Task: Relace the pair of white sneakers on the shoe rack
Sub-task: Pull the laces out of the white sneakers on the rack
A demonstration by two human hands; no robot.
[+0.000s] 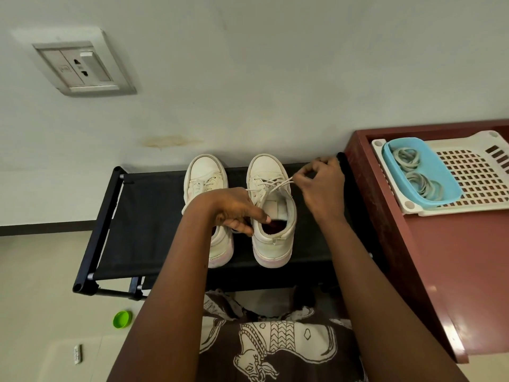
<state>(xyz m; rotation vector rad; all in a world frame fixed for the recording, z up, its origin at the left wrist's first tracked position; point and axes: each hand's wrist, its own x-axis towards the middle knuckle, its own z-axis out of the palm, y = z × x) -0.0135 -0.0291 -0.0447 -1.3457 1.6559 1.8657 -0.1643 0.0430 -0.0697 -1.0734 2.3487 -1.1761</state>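
Two white sneakers stand side by side on the black shoe rack (143, 216), toes toward the wall. My right hand (322, 186) pinches the end of the white lace (278, 184) of the right sneaker (271, 216) and holds it out to the right, taut. My left hand (237, 209) lies across the left sneaker (205, 177), fingers curled, thumb at the collar of the right sneaker; the other lace end runs toward its knuckles. Whether that hand holds the lace is hidden.
A dark red table (454, 257) stands right of the rack, bearing a white perforated tray (473, 177) and a blue tub (446, 175) of rubber bands. A green lid (122, 319) lies on the floor at left. A wall socket (80, 67) is above.
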